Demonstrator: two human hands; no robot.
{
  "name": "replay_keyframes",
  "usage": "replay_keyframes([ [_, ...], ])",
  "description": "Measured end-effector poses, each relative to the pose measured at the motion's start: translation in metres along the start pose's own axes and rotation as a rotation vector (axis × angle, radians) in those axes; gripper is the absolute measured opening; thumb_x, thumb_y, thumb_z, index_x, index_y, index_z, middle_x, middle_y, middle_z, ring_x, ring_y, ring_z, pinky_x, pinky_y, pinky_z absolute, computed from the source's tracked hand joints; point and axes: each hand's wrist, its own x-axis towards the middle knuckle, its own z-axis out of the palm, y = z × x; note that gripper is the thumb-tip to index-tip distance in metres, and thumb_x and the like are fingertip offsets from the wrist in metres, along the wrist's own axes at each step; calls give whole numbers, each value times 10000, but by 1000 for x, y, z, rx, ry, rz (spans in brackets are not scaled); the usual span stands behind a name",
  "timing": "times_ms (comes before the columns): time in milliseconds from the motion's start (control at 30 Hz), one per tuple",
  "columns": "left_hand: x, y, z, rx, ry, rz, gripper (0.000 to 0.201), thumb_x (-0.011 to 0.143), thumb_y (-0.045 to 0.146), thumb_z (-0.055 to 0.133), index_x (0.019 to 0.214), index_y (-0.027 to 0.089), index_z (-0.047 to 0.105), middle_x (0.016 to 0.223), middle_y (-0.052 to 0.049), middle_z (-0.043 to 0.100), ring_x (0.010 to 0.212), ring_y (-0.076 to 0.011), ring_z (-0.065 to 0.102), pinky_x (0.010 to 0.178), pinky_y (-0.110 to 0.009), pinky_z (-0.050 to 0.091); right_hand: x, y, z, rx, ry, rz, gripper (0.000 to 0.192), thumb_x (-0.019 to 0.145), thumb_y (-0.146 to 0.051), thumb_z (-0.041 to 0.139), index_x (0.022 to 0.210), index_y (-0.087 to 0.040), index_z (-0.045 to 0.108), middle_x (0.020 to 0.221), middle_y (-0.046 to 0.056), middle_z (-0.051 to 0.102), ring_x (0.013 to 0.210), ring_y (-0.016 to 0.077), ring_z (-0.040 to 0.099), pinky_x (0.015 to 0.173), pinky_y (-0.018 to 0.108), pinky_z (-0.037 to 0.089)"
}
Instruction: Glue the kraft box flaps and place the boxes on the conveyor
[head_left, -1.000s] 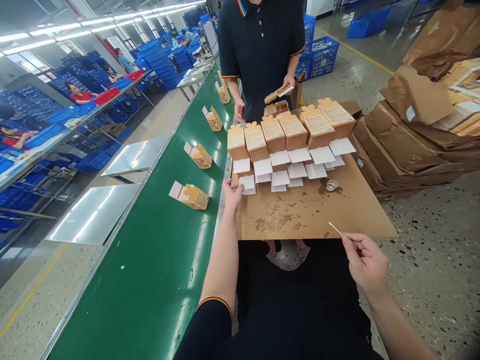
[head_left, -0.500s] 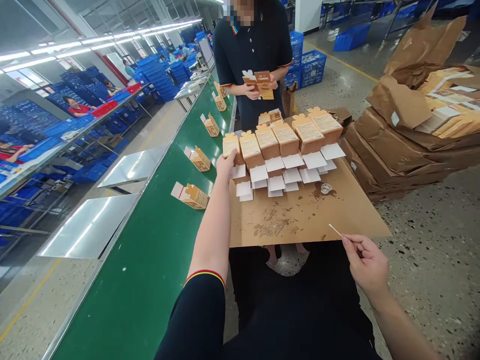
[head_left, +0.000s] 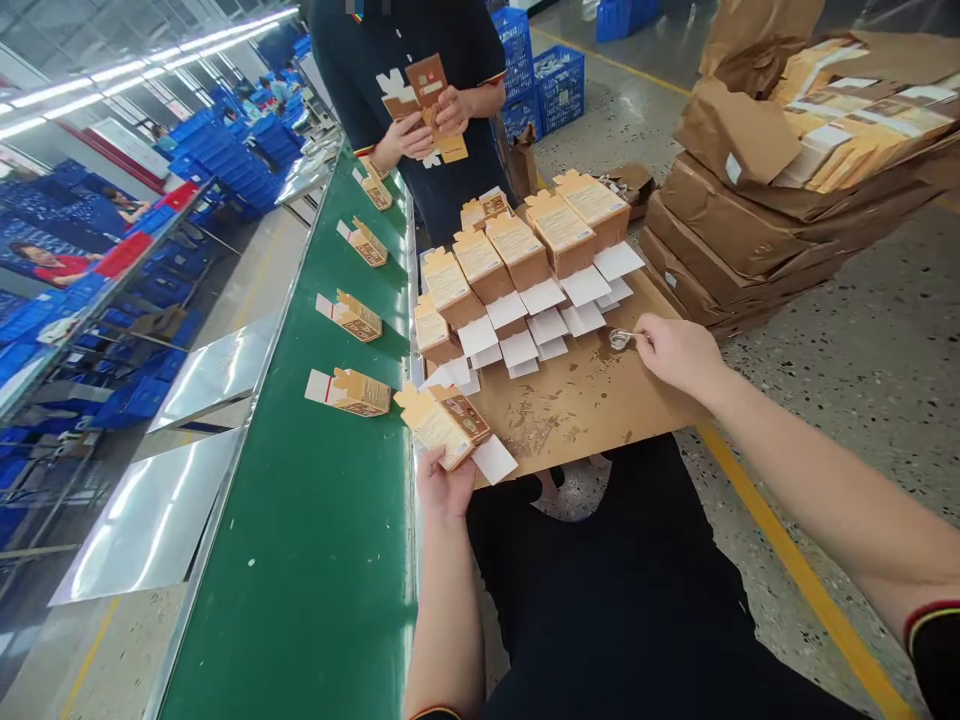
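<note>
A small tan cardboard carton (head_left: 444, 425) with a white flap is gripped by the left hand (head_left: 444, 487); the right hand's (head_left: 677, 350) fingers are pinched closed beside a tiny clear dish (head_left: 620, 338) on the brown cardboard sheet (head_left: 592, 400).

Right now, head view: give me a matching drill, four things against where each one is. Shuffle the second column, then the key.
Things:
1. left hand
2. right hand
3. small clear cup
4. nearest carton on the green belt

Places:
A. on the brown cardboard sheet, at the right hand's fingertips
B. lying flat beside the belt's right edge
C. holding a small orange carton with its white flap open
D. stretched out over the cardboard sheet

Pairs: 1-C, 2-D, 3-A, 4-B
</note>
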Motion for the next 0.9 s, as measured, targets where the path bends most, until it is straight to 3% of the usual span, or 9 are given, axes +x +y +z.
replay_keyframes([
  [133, -13, -33, 14, -71, 18, -41, 703, 850, 489, 814, 1524, 311, 724, 1554, -105, 760, 1507, -417, 676, 1244, -634, 579, 39, 7, 16, -60, -91, -44, 390, 1068, -354, 738, 736, -245, 565, 543, -28, 421, 521, 147, 372, 636, 328, 256],
  [233, -14, -46, 14, -54, 36, -37, 814, 752, 443, 962, 1512, 330, 693, 1588, -120, 732, 1483, -400, 694, 1217, -589, 601, 38, 15, 17, -32, -83, -35, 390, 1060, -368, 768, 741, -242, 583, 541, -21, 434, 551, 168, 437, 658, 339, 286],
  [333, -14, -50, 10, 31, 52, -24, 918, 663, 427, 1075, 1471, 296, 659, 1528, -152, 749, 1436, -368, 727, 1223, -540, 593, 8, 8, 17, 17, 3, -25, 397, 1150, -483, 625, 862, -215, 681, 594, 0, 522, 558, 160, 467, 636, 335, 297],
  [400, -12, -49, 10, 66, 41, -32, 910, 649, 445, 1102, 1424, 285, 652, 1489, -157, 759, 1405, -354, 745, 1219, -527, 593, -27, -14, 26, 90, 42, -30, 467, 1201, -518, 477, 942, -206, 709, 610, -3, 545, 532, 150, 460, 593, 324, 295],
  [433, -11, -48, 10, 75, 35, -45, 886, 649, 460, 1105, 1393, 281, 657, 1462, -157, 769, 1383, -351, 756, 1208, -529, 599, -48, -29, 34, 160, 0, -63, 438, 1203, -497, 477, 965, -213, 710, 610, -14, 555, 507, 145, 448, 569, 318, 302],
  [533, -11, -45, 12, 112, 20, -84, 803, 644, 483, 1107, 1289, 251, 688, 1355, -158, 801, 1317, -356, 783, 1186, -545, 608, -107, -82, 69, 292, -136, -263, 322, 1194, -347, 508, 976, -231, 715, 643, -17, 599, 547, 151, 512, 597, 310, 354],
  [633, -12, -42, 13, 167, 0, -56, 757, 632, 461, 1110, 1232, 244, 702, 1298, -138, 816, 1311, -352, 785, 1195, -547, 600, -145, -119, 102, 272, -144, -438, 304, 1155, -174, 484, 925, -220, 678, 628, -23, 582, 564, 149, 501, 686, 318, 366],
  [767, -16, -39, 14, 196, -2, -37, 736, 637, 436, 1107, 1224, 256, 702, 1283, -120, 810, 1344, -350, 766, 1199, -532, 597, -156, -122, 122, 137, -174, -527, 351, 1096, -71, 455, 802, -217, 578, 622, -5, 567, 568, 156, 441, 702, 347, 293],
  [900, -22, -44, 20, 204, 7, -4, 787, 636, 470, 1107, 1258, 264, 672, 1303, -124, 794, 1356, -353, 757, 1202, -530, 594, -150, -105, 115, 127, -152, -475, 350, 1101, -90, 457, 801, -219, 585, 611, 1, 572, 568, 162, 450, 698, 350, 286],
])
